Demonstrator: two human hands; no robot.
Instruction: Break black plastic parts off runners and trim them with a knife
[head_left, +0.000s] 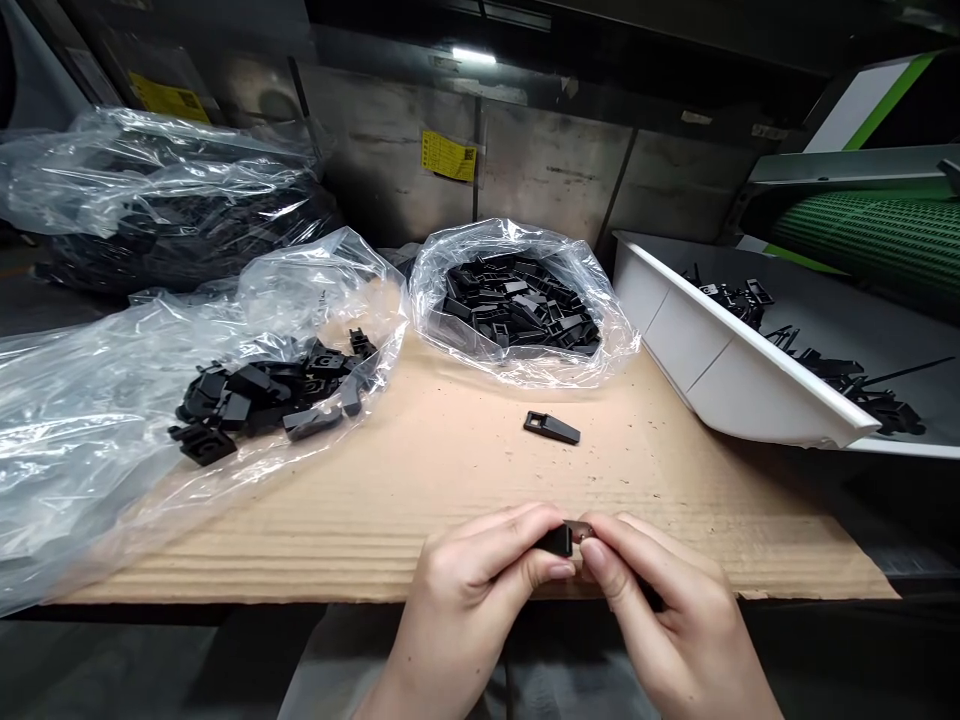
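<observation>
My left hand pinches a black plastic part between thumb and forefinger, near the front edge of the cardboard sheet. My right hand is closed beside it, its thumb and forefinger on a small dark piece that meets the black part's right end. The fingertips cover much of both, so I cannot tell how they join. A little beyond my hands lies a single tapered black clip with a square opening at its left end.
Cardboard covers the table. A clear bag of black parts stands at the back. On the left, black plastic parts lie on a spread bag, with a fuller bag behind. A white bin and green conveyor roller stand right.
</observation>
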